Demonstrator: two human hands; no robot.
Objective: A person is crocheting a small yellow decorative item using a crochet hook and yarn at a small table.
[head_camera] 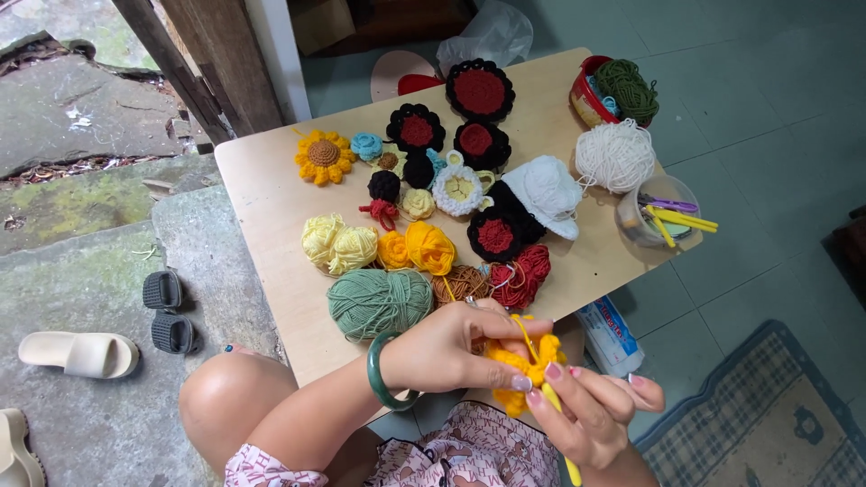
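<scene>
**Two hands at a yellow crochet piece, yarn and tubs spread across the bench**

Two hands meet at the near edge of the bench (262,207). The left hand (451,347), a green bangle (383,374) on its wrist, pinches the yellow crochet piece (523,361) between thumb and fingers. The right hand (591,410) closes around a yellow hook (564,433), fingertips touching the same piece.

Farther back, from left: a crochet sunflower (323,155), pale yellow yarn (338,243), a green yarn ball (379,302), then black-and-red crochet rounds (480,90) and a white crochet hat (546,194). A white yarn ball (615,155) lies just beside a red bowl (585,95) at the far right corner; the bowl holds dark green yarn (627,88) and a bit of blue. At the right edge, a clear tub (636,225) holds yellow and purple hooks (681,216) that stick out over its rim.
</scene>
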